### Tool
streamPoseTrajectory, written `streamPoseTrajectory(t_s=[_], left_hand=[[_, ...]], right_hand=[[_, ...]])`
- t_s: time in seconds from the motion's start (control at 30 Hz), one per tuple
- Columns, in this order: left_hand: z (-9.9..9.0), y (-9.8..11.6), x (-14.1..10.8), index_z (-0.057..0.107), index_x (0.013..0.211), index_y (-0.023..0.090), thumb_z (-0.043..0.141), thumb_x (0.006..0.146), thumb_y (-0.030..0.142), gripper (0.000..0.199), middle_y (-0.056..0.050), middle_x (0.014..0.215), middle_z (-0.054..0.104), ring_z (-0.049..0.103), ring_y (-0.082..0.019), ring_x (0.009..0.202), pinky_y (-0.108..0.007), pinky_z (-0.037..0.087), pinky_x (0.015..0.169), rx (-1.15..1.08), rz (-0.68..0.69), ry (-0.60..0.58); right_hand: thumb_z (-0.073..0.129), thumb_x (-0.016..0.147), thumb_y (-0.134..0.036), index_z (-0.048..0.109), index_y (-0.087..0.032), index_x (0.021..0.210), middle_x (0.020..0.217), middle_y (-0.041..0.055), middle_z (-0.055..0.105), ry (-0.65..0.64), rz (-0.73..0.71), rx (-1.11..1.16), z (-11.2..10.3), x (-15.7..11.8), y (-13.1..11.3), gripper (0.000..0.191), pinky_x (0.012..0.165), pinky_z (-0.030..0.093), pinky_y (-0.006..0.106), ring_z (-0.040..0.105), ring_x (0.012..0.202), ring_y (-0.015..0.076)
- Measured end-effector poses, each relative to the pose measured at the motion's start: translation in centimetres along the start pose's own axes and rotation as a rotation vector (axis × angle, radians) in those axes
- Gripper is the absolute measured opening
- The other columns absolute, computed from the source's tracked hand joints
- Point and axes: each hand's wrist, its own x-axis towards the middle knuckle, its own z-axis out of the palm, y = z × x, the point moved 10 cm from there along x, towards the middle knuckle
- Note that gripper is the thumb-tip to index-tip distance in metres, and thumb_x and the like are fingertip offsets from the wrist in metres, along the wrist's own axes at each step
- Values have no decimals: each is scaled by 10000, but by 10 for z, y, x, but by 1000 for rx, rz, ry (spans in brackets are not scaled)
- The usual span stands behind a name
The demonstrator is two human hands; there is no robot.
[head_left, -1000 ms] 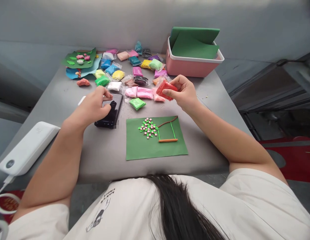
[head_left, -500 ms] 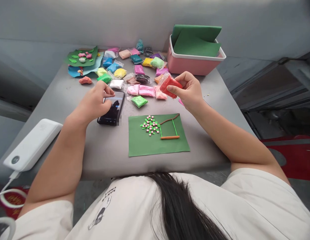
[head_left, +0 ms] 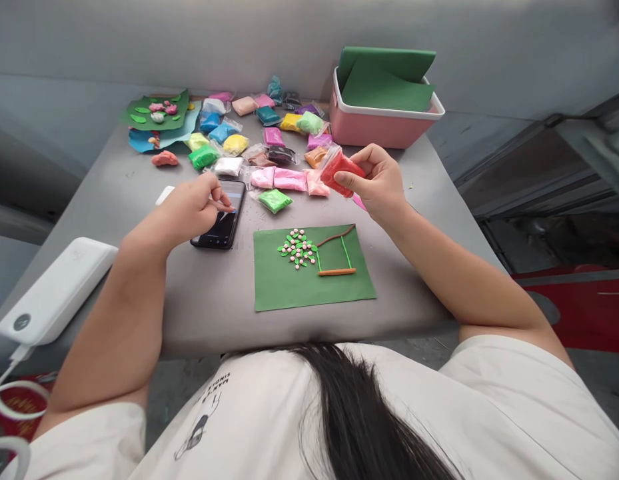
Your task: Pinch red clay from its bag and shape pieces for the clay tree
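Observation:
My right hand [head_left: 376, 183] pinches a small clear bag of red modelling clay [head_left: 340, 173] between thumb and fingers, raised above the table. My left hand [head_left: 189, 208] is over a black smartphone [head_left: 216, 233] lying on the table, its index finger reaching down to the lit screen and the other fingers bent. Nothing is held in that hand. Between my arms lies a green sheet [head_left: 289, 293]. On it are a clay cluster of green leaves and pink dots [head_left: 298, 249], a brown strip, and an orange bar [head_left: 337, 272] hung between two thin green strips.
Several bagged clay packets, among them a bright green one [head_left: 274, 201], spread across the back of the grey table [head_left: 209, 300]. A pink bin [head_left: 384, 127] with green sheets stands back right. Clay-decorated sheets [head_left: 139, 110] lie back left, and a white power bank [head_left: 59, 290] at left.
My left index finger has come down onto the phone's screen. My right hand still holds the red clay bag in nearly the same place. The view has shifted slightly.

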Motion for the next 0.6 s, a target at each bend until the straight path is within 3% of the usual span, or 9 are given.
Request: streamPoseTrajectory(t_s=[0.1,0.2,0.3,0.37,0.43,0.53,0.6], left_hand=[[-2,2,-2,373,848,257,486,786,35,257,-43,1090,756,762,-247,1087,-384,531,911,-5,17,-2],[-11,12,-4,439,899,245,525,809,52,230,-45,1095,757,763,-255,1098,-397,538,947,-50,98,102],[-8,30,-9,542,989,215,624,870,149,160,-72,1110,753,747,-233,1098,-392,547,1000,-300,240,203],[19,46,-12,575,1034,198,711,893,292,217,-97,1132,727,746,-225,1067,-359,584,929,-590,328,81],[53,61,-17,594,1081,198,818,854,418,387,-95,1179,709,751,-220,1066,-334,610,887,-806,345,-72],[83,73,-25,619,1087,225,874,820,551,493,-42,1089,687,751,-192,973,-302,629,807,-962,323,-132],[88,75,-30,643,1063,233,906,771,595,534,-18,1016,665,731,-167,881,-252,609,687,-993,307,-91]], right_hand=[[1022,507,-636,564,-264,776,712,-62,635,-7,-2,-5,1,0,0,649,517,476,272,595,619,102],[1017,535,-623,567,-268,818,749,-54,661,-8,-10,12,4,-3,-5,639,528,502,269,627,655,113],[1012,594,-564,621,-266,1024,925,-10,745,-79,8,30,21,-16,-16,653,594,574,283,709,782,147],[1003,630,-518,659,-254,1108,1039,1,755,-165,29,5,39,-30,-26,646,688,618,290,721,827,142],[947,731,-499,688,-238,1057,1077,13,759,-264,56,2,60,-48,-35,491,761,638,299,746,905,162],[922,786,-460,710,-226,1016,1033,26,776,-372,99,100,86,-71,-46,390,853,654,342,772,944,194],[915,802,-434,746,-217,996,1023,35,784,-365,94,80,91,-78,-51,337,883,647,348,765,957,195]])
